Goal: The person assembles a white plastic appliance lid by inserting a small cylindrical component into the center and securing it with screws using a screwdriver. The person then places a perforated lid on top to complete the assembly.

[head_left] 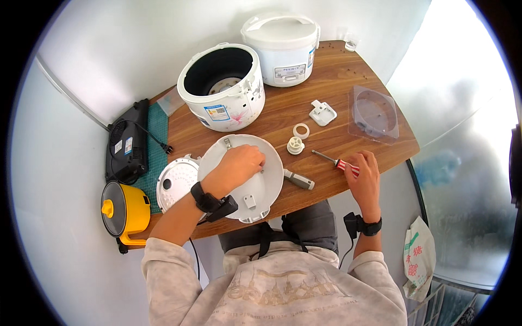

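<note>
A white rice cooker lid shell (269, 182) lies with its hollow side up near the front edge of the table. My left hand (236, 165) reaches into it with the fingers curled together; what they hold, if anything, is hidden. At the table's edge to the right, my right hand (364, 176) has its fingers around the red and white handle of a screwdriver (328, 158), whose shaft points left. A grey-handled tool (299, 180) lies against the shell's right side. To the left, a perforated white inner lid plate (176, 179) lies partly behind my left forearm.
Behind stand an open rice cooker body (234, 108) and a lidded rice cooker (280, 49). A white ring (300, 130), round valve piece (295, 145), white bracket (323, 113) and clear plastic tray (375, 111) lie right. A yellow pot (136, 209) and black appliance (129, 144) sit left.
</note>
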Motion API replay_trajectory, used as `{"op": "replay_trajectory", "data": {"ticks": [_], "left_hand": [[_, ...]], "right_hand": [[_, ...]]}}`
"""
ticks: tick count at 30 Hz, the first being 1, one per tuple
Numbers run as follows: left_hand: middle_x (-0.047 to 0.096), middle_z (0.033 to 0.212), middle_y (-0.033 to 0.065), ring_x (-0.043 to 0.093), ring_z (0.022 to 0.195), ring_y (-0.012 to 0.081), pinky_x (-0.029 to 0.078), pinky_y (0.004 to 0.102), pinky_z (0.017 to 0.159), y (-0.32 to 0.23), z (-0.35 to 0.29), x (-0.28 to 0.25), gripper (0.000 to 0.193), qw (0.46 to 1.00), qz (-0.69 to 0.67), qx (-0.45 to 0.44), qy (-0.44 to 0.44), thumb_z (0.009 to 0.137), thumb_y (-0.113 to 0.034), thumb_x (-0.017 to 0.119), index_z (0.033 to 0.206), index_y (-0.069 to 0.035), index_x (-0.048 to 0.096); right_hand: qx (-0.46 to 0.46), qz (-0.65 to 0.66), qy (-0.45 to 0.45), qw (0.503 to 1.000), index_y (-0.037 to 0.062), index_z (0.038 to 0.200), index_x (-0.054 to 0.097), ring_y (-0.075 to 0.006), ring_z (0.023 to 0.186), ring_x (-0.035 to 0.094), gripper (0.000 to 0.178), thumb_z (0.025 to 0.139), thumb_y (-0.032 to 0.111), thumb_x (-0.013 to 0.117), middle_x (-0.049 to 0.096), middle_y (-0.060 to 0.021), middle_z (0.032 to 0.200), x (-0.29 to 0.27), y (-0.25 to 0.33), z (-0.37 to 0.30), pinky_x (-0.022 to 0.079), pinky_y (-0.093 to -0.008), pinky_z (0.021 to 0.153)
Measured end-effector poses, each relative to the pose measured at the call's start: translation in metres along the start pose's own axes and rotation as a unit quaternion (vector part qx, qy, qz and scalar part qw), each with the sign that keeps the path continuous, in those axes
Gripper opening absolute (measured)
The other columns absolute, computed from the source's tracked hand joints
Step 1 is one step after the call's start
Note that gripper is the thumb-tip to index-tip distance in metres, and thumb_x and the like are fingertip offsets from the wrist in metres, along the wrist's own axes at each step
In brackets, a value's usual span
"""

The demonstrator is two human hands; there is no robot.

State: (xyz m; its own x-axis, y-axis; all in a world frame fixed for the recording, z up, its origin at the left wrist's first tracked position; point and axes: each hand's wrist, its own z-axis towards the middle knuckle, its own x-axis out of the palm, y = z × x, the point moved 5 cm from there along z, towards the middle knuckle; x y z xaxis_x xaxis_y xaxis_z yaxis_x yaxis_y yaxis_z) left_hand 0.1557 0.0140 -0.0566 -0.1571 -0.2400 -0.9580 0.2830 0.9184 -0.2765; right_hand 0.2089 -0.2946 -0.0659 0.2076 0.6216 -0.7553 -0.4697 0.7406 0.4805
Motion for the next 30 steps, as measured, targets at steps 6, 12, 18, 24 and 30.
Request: {"op": "replay_trajectory", "data": {"ticks": [6,12,18,24,30], "left_hand": [[0.065,0.088,0.008,0.064,0.091,0.0292,0.055,0.0418,0.075,0.001,0.001,0.003,0.005,0.999,0.019,0.019,-0.02,0.086,-0.013,0.067,0.086,-0.009,0.067],[0.066,0.087,0.0105,0.063,0.085,0.0308,0.053,0.0414,0.072,-0.002,-0.005,-0.009,0.005,0.997,-0.029,0.047,-0.054,0.086,-0.011,0.064,0.086,-0.006,0.063],[0.068,0.089,0.0102,0.065,0.079,0.0254,0.053,0.0343,0.073,-0.001,-0.031,-0.049,0.011,0.976,-0.193,-0.097,-0.007,0.086,-0.012,0.063,0.092,-0.002,0.063],[0.07,0.094,0.007,0.067,0.088,0.0146,0.055,0.0262,0.077,-0.002,-0.082,-0.056,0.017,0.941,-0.284,-0.163,-0.089,0.088,-0.007,0.071,0.105,-0.002,0.071],[0.072,0.099,0.0055,0.067,0.09,0.0129,0.057,0.0248,0.076,-0.003,-0.123,-0.043,0.016,0.875,-0.425,-0.17,-0.154,0.084,0.0,0.076,0.099,-0.004,0.074]], "right_hand": [[0.003,-0.01,0.039,0.999,0.0032,0.104,0.066,-0.0344,0.108,0.059,0.027,0.081,0.014,0.075,0.057,-0.0165,0.121,0.005,-0.002,-0.005,0.048,-0.0449,0.093],[-0.028,-0.034,0.045,0.998,0.0043,0.107,0.066,-0.0353,0.107,0.059,0.028,0.082,0.013,0.073,0.058,-0.0168,0.119,0.002,-0.004,-0.008,0.047,-0.0451,0.093],[-0.007,-0.029,0.067,0.997,0.0054,0.112,0.064,-0.0342,0.102,0.061,0.028,0.085,0.011,0.071,0.062,-0.0137,0.108,0.002,-0.008,-0.011,0.048,-0.0438,0.089],[0.011,0.03,0.021,0.999,0.0034,0.117,0.062,-0.0333,0.09,0.063,0.027,0.092,0.011,0.066,0.065,-0.0146,0.1,-0.006,-0.006,-0.016,0.051,-0.0391,0.078],[0.095,0.265,0.178,0.943,0.0024,0.117,0.063,-0.0224,0.076,0.066,0.024,0.095,0.013,0.063,0.07,-0.0126,0.094,-0.02,0.03,-0.031,0.051,-0.0323,0.069]]}}
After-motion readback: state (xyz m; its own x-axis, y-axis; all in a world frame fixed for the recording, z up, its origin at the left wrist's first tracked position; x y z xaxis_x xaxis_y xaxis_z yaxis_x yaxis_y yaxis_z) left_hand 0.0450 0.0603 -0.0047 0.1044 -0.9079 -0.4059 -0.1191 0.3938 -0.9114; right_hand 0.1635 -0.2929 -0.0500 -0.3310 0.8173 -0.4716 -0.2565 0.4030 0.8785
